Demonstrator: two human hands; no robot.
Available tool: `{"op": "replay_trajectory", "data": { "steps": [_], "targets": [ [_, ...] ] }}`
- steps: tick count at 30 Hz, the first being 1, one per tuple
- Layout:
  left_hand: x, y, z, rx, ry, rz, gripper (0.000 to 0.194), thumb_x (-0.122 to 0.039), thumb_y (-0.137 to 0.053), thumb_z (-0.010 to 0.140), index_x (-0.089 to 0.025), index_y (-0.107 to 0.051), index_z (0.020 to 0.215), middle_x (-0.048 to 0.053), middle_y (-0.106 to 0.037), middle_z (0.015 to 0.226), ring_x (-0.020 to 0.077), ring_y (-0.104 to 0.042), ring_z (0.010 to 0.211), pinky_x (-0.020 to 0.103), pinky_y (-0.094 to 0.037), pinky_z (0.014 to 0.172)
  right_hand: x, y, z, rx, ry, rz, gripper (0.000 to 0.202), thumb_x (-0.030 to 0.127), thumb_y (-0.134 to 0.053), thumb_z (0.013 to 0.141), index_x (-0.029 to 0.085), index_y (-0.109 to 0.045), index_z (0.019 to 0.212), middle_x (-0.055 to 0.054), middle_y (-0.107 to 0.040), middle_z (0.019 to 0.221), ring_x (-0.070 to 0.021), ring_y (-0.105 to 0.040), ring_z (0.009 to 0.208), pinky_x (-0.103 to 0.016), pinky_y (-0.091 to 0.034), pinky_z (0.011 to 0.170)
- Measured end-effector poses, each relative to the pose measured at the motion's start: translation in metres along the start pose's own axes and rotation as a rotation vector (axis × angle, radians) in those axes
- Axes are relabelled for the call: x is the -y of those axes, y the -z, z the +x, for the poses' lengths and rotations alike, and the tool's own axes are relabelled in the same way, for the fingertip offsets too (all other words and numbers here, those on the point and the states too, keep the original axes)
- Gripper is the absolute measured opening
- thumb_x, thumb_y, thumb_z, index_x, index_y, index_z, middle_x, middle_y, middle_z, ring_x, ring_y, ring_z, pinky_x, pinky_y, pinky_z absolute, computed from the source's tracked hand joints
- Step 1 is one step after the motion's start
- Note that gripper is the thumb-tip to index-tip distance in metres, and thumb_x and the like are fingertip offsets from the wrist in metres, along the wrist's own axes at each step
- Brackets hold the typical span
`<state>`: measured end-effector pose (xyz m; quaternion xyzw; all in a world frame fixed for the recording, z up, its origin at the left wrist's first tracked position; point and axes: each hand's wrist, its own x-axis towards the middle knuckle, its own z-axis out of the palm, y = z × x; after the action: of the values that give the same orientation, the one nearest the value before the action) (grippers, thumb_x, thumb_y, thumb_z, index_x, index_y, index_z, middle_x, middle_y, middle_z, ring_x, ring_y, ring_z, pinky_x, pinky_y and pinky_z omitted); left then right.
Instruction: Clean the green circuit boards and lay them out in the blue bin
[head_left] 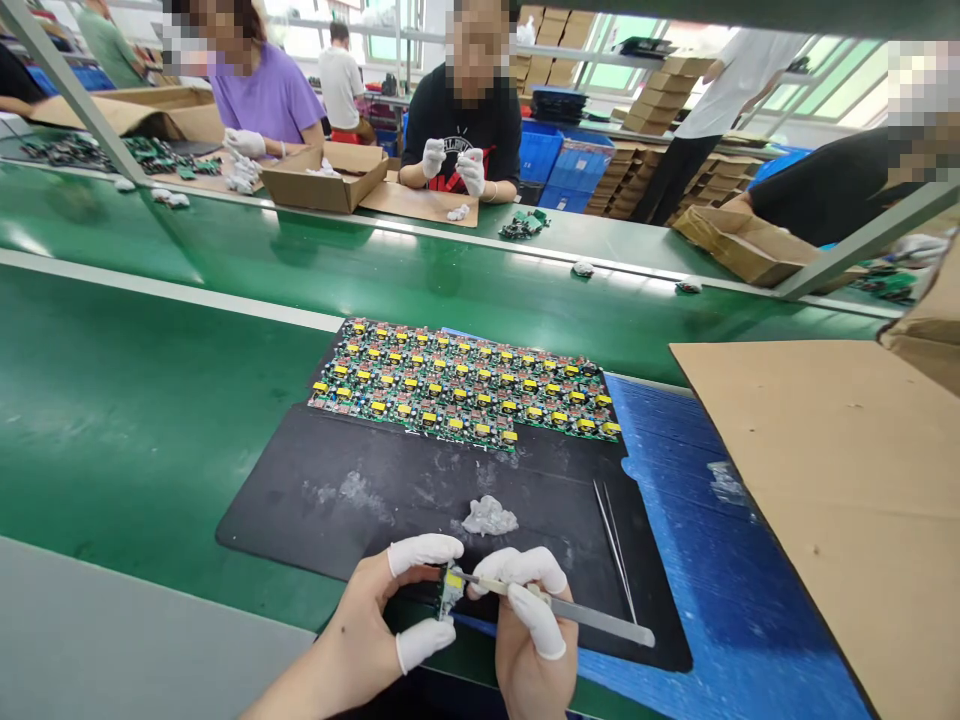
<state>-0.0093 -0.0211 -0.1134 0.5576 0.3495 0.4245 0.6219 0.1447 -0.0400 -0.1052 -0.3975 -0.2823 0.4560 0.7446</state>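
Hands (370,612) hold a circuit board (451,590) and flat tool (606,622)

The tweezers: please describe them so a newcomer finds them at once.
On the green bench lies the black mat. Near its right edge, as pictured, lie the tweezers: two thin metal arms in a narrow V, unlike the flat tool in the right hand.

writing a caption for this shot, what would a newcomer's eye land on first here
Most likely the rows of yellow-studded circuit boards, bright against the dark surface at the far side of the black mat. Nearer the camera, the left hand pinches a small board while the right hand holds a flat tool with its tip at it. A crumpled whitish lump sits on the mat just beyond them.
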Motion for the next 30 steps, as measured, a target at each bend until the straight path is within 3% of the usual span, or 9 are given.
{"op": "replay_trajectory", "data": {
  "steps": [8,14,19,24,30],
  "targets": [
    [0.0004,-0.0018,0.0006,-0.015,-0.011,-0.016,0.059,-0.011,-0.08,0.075,-0.042,-0.066,0.123,-0.005,-0.072,0.123,0.0144,-0.069,0.11,0.017,-0.051,0.099,-0.0012,-0.0006,-0.0026,0.017,-0.077,0.026,0.008,0.025,-0.063,0.077,0.023,-0.059,0.07,0.002,-0.054,0.064,-0.0181,-0.057,0.059,-0.031,-0.048,0.052],
    [-0.0007,-0.0006,0.0009,-0.027,-0.011,-0.039,0.054,-0.012,-0.08,0.075,-0.038,-0.068,0.12,-0.002,-0.072,0.123,0.0168,-0.068,0.112,0.02,-0.053,0.099,-0.0014,0.0004,-0.0019,-0.009,-0.009,-0.022,0.006,0.025,-0.061,0.081,0.024,-0.061,0.075,0.001,-0.06,0.07,-0.0178,-0.06,0.06,-0.035,-0.051,0.059],
    [0.0007,-0.001,0.0006,-0.03,0.006,-0.031,0.051,-0.014,-0.081,0.075,-0.032,-0.069,0.121,0.003,-0.073,0.123,0.0202,-0.069,0.111,0.024,-0.054,0.098,-0.0003,0.0002,-0.0042,0.029,-0.064,0.014,0.008,0.026,-0.062,0.079,0.023,-0.058,0.073,0.003,-0.053,0.064,-0.0184,-0.058,0.059,-0.033,-0.05,0.055],
    [0.0027,0.0004,-0.0007,-0.052,0.009,-0.032,0.051,-0.013,-0.081,0.074,-0.03,-0.069,0.12,0.004,-0.073,0.123,0.0218,-0.069,0.112,0.026,-0.055,0.098,-0.0039,-0.0004,-0.0047,-0.013,0.042,-0.001,0.007,0.023,-0.064,0.081,0.024,-0.061,0.075,0.003,-0.054,0.068,-0.0165,-0.059,0.06,-0.028,-0.048,0.053],
    [0.004,0.0078,-0.0017,0.066,0.021,-0.033,0.052,-0.011,-0.079,0.076,-0.03,-0.067,0.123,0.006,-0.07,0.128,0.0238,-0.067,0.116,0.028,-0.055,0.1,-0.0052,0.0011,-0.0059,-0.001,0.084,-0.041,0.003,0.026,-0.065,0.083,0.024,-0.067,0.081,0.001,-0.056,0.073,-0.0165,-0.06,0.062,-0.027,-0.048,0.05]
  ]
}}
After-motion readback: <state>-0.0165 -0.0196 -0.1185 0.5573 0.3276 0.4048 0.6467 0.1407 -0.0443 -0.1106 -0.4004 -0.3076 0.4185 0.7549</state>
